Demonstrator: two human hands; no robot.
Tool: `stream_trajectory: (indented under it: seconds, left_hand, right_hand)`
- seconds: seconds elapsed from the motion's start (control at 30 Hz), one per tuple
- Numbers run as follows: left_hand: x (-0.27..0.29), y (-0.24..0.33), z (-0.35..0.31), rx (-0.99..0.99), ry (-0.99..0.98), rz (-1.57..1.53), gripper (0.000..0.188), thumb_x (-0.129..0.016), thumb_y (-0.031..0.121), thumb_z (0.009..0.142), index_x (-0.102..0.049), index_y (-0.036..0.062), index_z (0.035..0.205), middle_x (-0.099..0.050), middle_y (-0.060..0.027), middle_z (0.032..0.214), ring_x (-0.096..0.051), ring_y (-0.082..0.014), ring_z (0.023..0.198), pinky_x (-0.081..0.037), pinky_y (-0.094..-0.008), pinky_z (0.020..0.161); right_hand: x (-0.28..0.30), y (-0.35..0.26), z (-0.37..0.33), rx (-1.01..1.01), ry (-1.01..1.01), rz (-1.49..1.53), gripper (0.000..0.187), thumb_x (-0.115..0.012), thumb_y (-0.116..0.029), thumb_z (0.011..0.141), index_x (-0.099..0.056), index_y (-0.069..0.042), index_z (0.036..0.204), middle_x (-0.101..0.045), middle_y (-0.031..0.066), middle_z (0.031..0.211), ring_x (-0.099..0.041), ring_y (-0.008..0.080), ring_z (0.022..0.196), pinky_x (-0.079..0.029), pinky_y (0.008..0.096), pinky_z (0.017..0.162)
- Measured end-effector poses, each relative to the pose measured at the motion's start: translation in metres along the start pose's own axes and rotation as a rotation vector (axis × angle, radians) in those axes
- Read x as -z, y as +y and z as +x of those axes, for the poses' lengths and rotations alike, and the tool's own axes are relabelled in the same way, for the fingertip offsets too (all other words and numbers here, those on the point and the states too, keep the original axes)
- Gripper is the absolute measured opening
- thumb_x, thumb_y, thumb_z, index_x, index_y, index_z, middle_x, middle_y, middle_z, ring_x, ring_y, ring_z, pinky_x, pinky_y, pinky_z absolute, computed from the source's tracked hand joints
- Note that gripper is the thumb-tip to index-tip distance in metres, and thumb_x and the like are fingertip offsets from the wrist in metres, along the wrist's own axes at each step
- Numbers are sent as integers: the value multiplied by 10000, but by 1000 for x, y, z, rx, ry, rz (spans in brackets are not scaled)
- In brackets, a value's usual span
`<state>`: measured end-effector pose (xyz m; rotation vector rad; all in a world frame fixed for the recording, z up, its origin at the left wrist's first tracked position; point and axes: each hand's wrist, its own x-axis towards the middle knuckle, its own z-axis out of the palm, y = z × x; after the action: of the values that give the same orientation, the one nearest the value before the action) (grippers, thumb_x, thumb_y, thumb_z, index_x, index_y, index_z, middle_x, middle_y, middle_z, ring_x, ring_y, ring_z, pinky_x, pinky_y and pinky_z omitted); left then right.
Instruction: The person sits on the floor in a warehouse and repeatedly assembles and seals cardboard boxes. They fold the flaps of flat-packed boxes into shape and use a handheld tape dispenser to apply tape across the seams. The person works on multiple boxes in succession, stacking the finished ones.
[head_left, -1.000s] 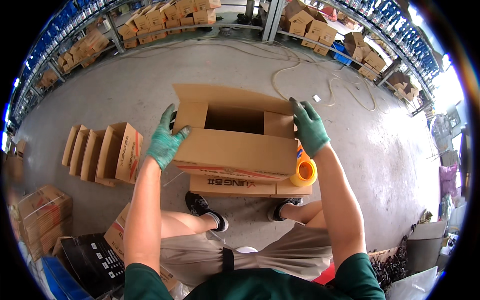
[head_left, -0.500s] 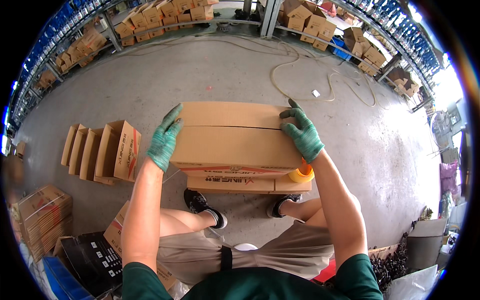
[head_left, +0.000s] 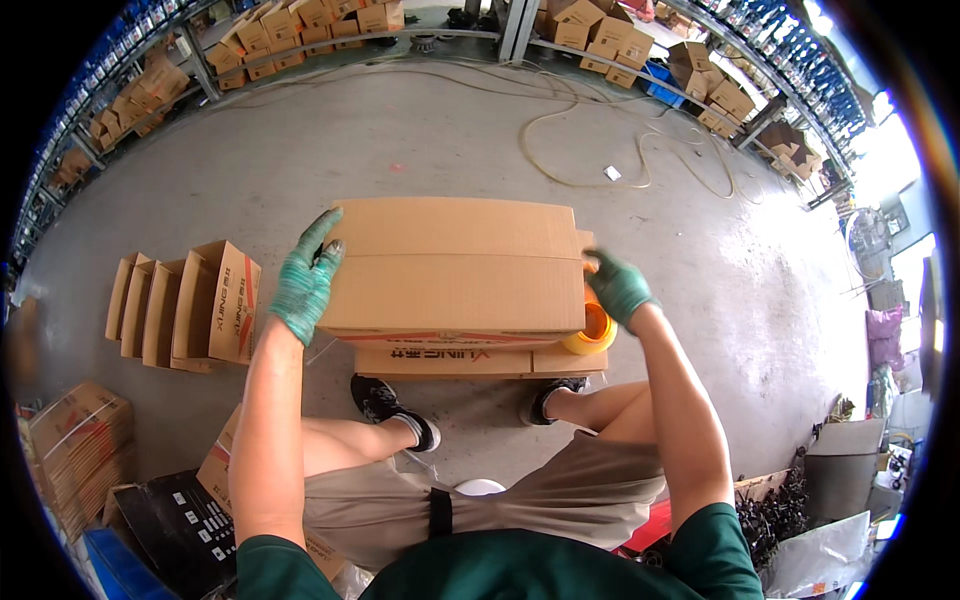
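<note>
A closed brown cardboard box (head_left: 450,285) lies before me, its two top flaps meeting along a thin seam. At its left end my left hand (head_left: 307,278), in a green glove, grips the side and top edge. My right hand (head_left: 622,290), gloved alike, is off the box, just beyond its right end. Its fingers are bent and smeared by motion beside an orange and yellow tape dispenser (head_left: 597,335); whether they hold it I cannot tell. Underneath the box is another flat cardboard carton (head_left: 480,362), mostly hidden.
Several open cartons (head_left: 190,305) stand in a row on the floor to the left. Bundled flat cardboard (head_left: 80,435) sits nearer, by a black box (head_left: 175,530). A hose (head_left: 530,150) snakes over the floor ahead. Shelving with small boxes (head_left: 290,40) runs along the back.
My right hand has left the box's right end and moved right, beside the tape dispenser. The gap between the flaps has narrowed to a thin line. My left hand stays on the box.
</note>
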<state>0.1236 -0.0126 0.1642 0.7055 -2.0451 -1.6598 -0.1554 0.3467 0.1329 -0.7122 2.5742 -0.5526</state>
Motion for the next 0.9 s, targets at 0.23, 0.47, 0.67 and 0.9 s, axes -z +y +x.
stream_trajectory:
  seconds: [0.23,0.47,0.67,0.9]
  left_hand:
    - [1,-5,3,-65,7,75,412,-541,118,1047,-527,161,1456,-484,-71,1528,-492,-185,1336,-402,-305,1123]
    - [6,-6,-3,-38,29,148,414,-556,133,1042,-526,166,1454,-512,-60,1497,-537,-188,1264,-439,-304,1071]
    - [1,-6,4,-56,3,210,403,-555,116,1034,-537,158,1435,-472,-93,1520,-502,-232,1322,-426,-334,1119]
    - [4,-1,3,-64,6,258,441,-567,94,1025,-507,140,1460,-444,-93,1542,-449,-236,1390,-393,-349,1143]
  right_hand:
    - [-119,57,15,-200,267,346,510,-667,-379,921,-533,-172,1368,-695,117,1033,-647,302,933,-505,385,834]
    - [40,-25,-21,273,348,1041,447,-540,-39,933,-566,-69,1378,-661,122,1193,-677,201,941,-588,329,810]
    - [110,-114,-20,513,-83,977,505,-650,-287,930,-600,37,1315,-696,141,1131,-683,195,955,-557,312,898]
    - [89,-150,-2,529,-360,510,567,-705,-471,902,-689,35,1158,-704,93,996,-645,153,934,-525,297,879]
